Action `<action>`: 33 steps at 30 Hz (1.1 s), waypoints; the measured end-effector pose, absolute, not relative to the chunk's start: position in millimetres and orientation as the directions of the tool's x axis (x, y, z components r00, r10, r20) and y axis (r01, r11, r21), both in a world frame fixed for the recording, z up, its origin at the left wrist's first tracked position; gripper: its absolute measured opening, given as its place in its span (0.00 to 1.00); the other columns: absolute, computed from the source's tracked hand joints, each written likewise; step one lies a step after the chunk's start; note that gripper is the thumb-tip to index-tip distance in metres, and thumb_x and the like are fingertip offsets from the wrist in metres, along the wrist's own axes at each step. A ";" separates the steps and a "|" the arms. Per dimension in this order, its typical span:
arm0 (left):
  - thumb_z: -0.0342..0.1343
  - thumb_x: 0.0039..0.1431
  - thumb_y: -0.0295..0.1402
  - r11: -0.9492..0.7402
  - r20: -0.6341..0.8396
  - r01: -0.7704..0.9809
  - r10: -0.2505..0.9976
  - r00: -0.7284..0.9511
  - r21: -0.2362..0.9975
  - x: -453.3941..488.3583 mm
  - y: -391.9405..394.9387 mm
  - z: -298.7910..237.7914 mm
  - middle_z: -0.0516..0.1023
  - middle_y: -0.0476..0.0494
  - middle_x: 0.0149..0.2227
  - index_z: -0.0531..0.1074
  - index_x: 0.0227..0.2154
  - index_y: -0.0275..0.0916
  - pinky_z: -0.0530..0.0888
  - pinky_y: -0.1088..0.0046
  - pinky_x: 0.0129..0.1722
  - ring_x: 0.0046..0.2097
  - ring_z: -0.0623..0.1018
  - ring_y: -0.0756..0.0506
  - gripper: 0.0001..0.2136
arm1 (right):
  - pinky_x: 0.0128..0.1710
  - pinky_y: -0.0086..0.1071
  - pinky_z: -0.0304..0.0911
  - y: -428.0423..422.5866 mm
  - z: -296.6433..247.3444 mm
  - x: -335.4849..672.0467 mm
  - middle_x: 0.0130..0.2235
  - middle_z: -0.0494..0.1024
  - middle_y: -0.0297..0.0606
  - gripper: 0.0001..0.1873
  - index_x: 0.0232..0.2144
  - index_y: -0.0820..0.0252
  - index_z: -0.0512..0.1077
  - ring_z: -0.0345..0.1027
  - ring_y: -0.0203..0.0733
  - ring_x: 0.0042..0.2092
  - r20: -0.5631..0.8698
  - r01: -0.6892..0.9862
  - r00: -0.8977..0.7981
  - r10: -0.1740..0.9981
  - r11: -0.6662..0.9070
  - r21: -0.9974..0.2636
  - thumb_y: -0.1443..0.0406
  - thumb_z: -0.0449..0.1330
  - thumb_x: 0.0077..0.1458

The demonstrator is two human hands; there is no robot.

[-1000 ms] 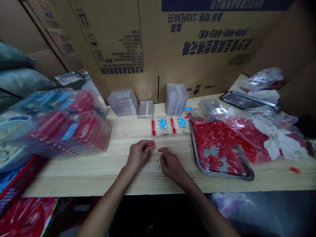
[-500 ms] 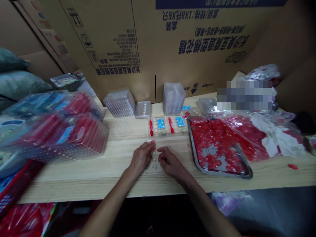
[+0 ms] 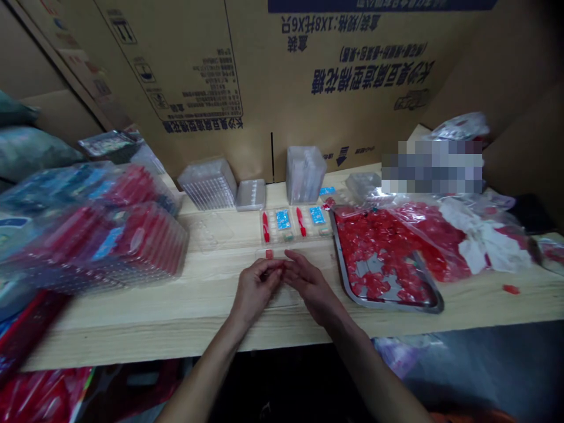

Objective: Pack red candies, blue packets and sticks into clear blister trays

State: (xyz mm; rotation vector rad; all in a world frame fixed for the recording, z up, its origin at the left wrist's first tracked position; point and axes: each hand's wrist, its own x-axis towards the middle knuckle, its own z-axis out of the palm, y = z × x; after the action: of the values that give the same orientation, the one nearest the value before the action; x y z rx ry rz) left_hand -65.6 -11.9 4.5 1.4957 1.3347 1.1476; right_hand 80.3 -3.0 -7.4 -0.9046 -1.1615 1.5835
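My left hand (image 3: 255, 288) and my right hand (image 3: 308, 283) meet fingertip to fingertip over a clear plastic blister tray (image 3: 282, 291) lying on the wooden bench (image 3: 211, 305). Both hands are pinched closed; what sits between the fingers is too small to make out. A small red piece (image 3: 268, 254) rests in the tray's far end, just beyond my left fingertips. Two filled blister trays (image 3: 294, 223) with red sticks and blue packets lie a little farther back.
A metal tray (image 3: 392, 302) of red pieces stands to the right, with plastic bags (image 3: 462, 241) of red and white pieces beyond it. Stacks of empty clear trays (image 3: 209, 183) line the cardboard wall (image 3: 308, 88). Bagged filled packs (image 3: 97, 235) pile up at left.
My two hands have drawn together over the clear tray until their fingertips touch. The red piece that was at my left fingertips now lies in the tray's far end.
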 end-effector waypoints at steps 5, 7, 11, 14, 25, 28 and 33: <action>0.60 0.56 0.35 0.012 -0.012 0.063 1.000 -0.006 0.998 -73.9 -11.6 -0.5 0.81 0.41 0.44 0.80 0.43 0.39 0.72 0.70 0.46 0.44 0.79 0.44 0.12 | 0.35 0.33 0.67 -3.4 -10.5 77.9 0.37 0.76 0.38 0.10 0.41 0.58 0.65 0.71 0.40 0.36 0.121 0.126 -0.254 0.960 0.157 -0.980 0.65 0.55 0.55; 0.61 0.55 0.35 0.050 -0.049 0.030 0.998 -0.027 0.998 -72.6 -13.0 -0.4 0.82 0.40 0.42 0.80 0.42 0.38 0.73 0.71 0.44 0.42 0.79 0.45 0.13 | 0.34 0.32 0.66 -5.7 -8.2 73.2 0.34 0.76 0.37 0.07 0.40 0.58 0.64 0.71 0.39 0.33 0.154 0.207 -0.243 0.958 0.206 -0.956 0.66 0.55 0.56; 0.64 0.52 0.37 0.123 -0.126 -0.052 0.990 -0.066 0.991 -69.5 -14.6 -1.4 0.82 0.43 0.34 0.79 0.40 0.36 0.74 0.73 0.38 0.35 0.79 0.46 0.14 | 0.33 0.31 0.64 -8.6 -2.7 64.6 0.33 0.76 0.37 0.06 0.37 0.57 0.62 0.71 0.40 0.32 0.161 0.335 -0.191 0.968 0.219 -0.916 0.70 0.53 0.56; 0.64 0.50 0.36 0.072 -0.068 0.025 0.990 -0.127 0.997 -68.4 -13.7 -1.4 0.81 0.43 0.35 0.79 0.34 0.36 0.73 0.75 0.37 0.36 0.78 0.47 0.10 | 0.33 0.32 0.63 -7.4 -1.4 63.2 0.34 0.76 0.39 0.07 0.38 0.57 0.61 0.72 0.43 0.34 0.178 0.412 -0.149 0.973 0.224 -0.883 0.71 0.53 0.56; 0.65 0.46 0.31 0.168 -0.192 -0.185 0.974 -0.123 0.968 -58.6 -12.0 1.8 0.81 0.47 0.29 0.79 0.37 0.35 0.72 0.80 0.30 0.29 0.77 0.52 0.13 | 0.32 0.29 0.63 -0.6 -3.0 78.6 0.31 0.76 0.32 0.10 0.38 0.56 0.65 0.71 0.38 0.32 0.169 0.312 -0.307 0.936 0.267 -0.912 0.73 0.50 0.55; 0.68 0.43 0.31 0.234 -0.298 -0.379 0.947 -0.118 0.895 -67.6 -10.6 7.0 0.82 0.43 0.31 0.80 0.33 0.33 0.75 0.77 0.32 0.29 0.78 0.51 0.12 | 0.34 0.31 0.65 5.5 -1.5 100.8 0.31 0.75 0.34 0.19 0.50 0.59 0.64 0.70 0.39 0.31 0.159 0.389 -0.348 0.924 0.296 -0.872 0.73 0.48 0.57; 0.69 0.42 0.29 0.285 -0.348 -0.436 0.935 -0.070 0.854 -94.8 -11.1 19.1 0.83 0.35 0.40 0.81 0.35 0.32 0.77 0.71 0.42 0.39 0.81 0.46 0.14 | 0.43 0.40 0.64 20.9 2.2 170.2 0.45 0.72 0.54 0.21 0.54 0.65 0.65 0.69 0.51 0.45 0.210 0.876 -0.073 0.975 0.163 -0.454 0.72 0.50 0.57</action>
State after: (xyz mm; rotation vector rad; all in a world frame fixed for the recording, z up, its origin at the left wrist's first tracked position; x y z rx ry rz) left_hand -94.8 -11.1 19.1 0.5805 1.1254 1.2387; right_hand 170.2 20.9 2.2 -1.7496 -1.9872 0.2871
